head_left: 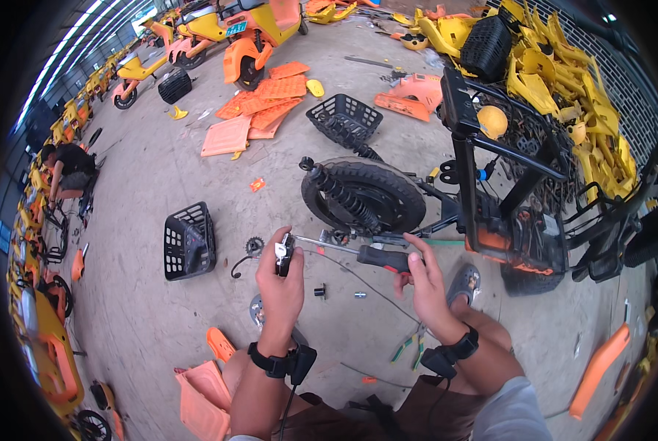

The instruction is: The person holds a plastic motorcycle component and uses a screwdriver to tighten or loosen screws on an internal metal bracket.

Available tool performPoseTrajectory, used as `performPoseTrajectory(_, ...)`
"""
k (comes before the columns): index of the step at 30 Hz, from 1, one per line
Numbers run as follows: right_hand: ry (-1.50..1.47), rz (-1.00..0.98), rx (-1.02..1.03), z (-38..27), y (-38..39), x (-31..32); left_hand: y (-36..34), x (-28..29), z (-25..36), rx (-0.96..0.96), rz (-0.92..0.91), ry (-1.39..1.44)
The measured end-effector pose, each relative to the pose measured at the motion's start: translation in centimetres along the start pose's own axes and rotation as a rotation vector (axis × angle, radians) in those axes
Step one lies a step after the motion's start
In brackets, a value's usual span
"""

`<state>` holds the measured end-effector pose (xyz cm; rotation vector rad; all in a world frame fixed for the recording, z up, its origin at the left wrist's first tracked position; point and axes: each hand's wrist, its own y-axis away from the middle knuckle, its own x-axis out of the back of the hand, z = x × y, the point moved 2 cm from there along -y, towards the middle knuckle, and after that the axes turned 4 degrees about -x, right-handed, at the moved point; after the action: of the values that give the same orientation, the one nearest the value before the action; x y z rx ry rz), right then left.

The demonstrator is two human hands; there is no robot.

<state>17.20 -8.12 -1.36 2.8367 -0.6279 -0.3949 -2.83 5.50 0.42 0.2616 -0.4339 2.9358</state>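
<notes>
Holding a small metal part point(284, 253) in a closed grip, the left hand point(280, 287) sits just left of the screwdriver point(358, 253). Right hand point(423, 283) grips its black/red handle; shaft runs approx. horizontal, tip touching the part, above the concrete floor point(160, 323), w/ the rear wheel point(363, 195) beyond.

I see open grey concrete floor point(160, 169) running up the left-centre of the frame. To the lower left of centre, a black plastic mesh basket point(188, 240) blocks the way. Just above my hands, the black rubber scooter wheel point(363, 195) and the black metal scooter frame point(505, 184) wall off the centre-right. A small black nut point(319, 292) and pliers point(408, 345) litter the floor below.
</notes>
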Motion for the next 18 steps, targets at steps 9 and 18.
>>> performPoseTrajectory(9, 0.096, 0.094, 0.053, -1.3, 0.7, -0.6, 0.2, -0.1, 0.2, 0.016, -0.007, 0.021)
performPoseTrajectory(18, 0.115, 0.118, 0.182, -1.2, 0.6, -0.3, 0.3, -0.3, -0.1, -0.020, -0.008, -0.020)
